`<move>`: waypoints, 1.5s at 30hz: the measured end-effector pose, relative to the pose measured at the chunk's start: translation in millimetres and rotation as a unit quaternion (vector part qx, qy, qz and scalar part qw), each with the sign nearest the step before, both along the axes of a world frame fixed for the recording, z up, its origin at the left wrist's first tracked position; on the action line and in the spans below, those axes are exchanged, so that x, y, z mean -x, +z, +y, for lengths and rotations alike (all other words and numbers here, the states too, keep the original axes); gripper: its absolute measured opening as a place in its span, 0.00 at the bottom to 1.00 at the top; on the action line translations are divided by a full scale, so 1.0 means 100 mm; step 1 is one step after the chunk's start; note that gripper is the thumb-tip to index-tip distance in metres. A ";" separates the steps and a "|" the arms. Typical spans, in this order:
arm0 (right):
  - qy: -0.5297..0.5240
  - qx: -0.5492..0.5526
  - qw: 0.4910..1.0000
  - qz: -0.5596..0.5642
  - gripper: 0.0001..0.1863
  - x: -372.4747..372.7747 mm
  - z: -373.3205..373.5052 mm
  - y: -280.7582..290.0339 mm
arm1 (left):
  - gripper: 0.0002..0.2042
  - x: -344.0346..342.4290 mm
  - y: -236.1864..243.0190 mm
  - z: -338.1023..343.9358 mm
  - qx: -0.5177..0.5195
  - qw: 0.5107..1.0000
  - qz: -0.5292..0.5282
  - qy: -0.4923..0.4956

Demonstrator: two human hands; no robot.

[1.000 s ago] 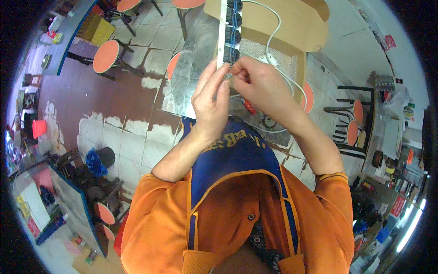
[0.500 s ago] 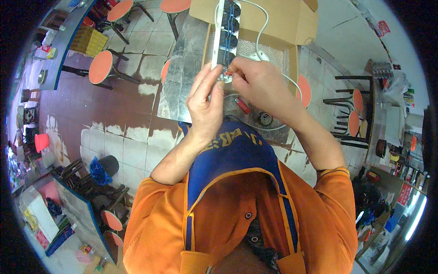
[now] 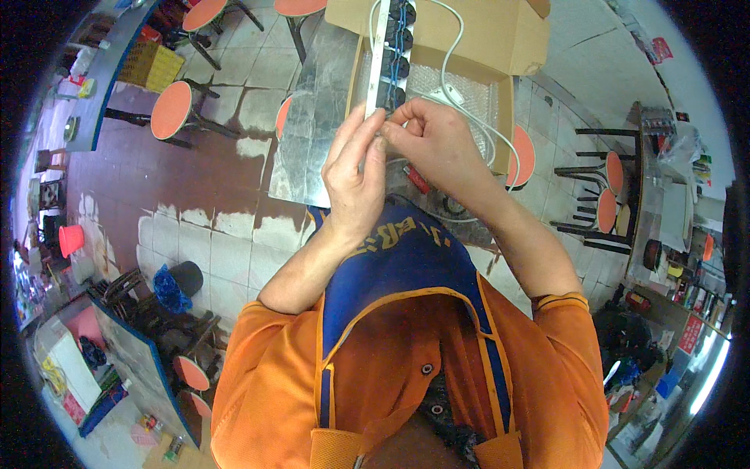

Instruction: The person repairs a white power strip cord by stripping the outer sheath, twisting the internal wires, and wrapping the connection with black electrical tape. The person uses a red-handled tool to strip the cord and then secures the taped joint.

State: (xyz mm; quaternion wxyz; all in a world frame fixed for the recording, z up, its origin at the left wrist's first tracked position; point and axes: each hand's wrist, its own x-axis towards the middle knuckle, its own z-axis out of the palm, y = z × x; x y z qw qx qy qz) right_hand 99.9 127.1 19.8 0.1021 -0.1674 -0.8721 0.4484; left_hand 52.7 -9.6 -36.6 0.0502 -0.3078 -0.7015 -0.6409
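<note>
A long white power strip (image 3: 376, 62) with black socket parts and blue wires along its open side points away from me. My left hand (image 3: 351, 176) is closed on its near end, thumb beside the fingers. My right hand (image 3: 437, 148) is pinched at that same end, touching my left fingertips; whatever is between its fingertips is hidden. Behind the strip lies an open cardboard box (image 3: 500, 31) with bubble wrap and white cable (image 3: 449, 55). A small red object (image 3: 416, 178) sits on the dark table below my right hand.
The marble-patterned table (image 3: 305, 117) extends left of my hands. Round orange stools (image 3: 170, 109) stand on the tiled floor. Another table (image 3: 98, 74) is at upper left, a tilted board (image 3: 141, 367) at lower left, and a cluttered counter (image 3: 680, 258) along the right.
My right fingertips have moved slightly left onto the strip's end, covering the small parts that showed half a second earlier. My left hand keeps its grip. The view has shifted slightly since one second ago.
</note>
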 end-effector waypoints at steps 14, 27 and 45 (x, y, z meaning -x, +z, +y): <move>0.125 -0.290 0.947 0.061 0.06 -0.03 0.08 0.10 | 0.16 -0.03 0.01 -0.02 -0.006 1.000 -0.004 0.000; 0.148 -0.244 0.957 0.057 0.08 -0.04 0.20 0.18 | 0.17 -0.03 0.06 -0.02 -0.054 0.990 -0.130 -0.014; 0.219 -0.350 0.907 0.088 0.06 0.05 0.22 0.24 | 0.17 0.00 -0.03 0.00 -0.025 0.996 -0.087 -0.022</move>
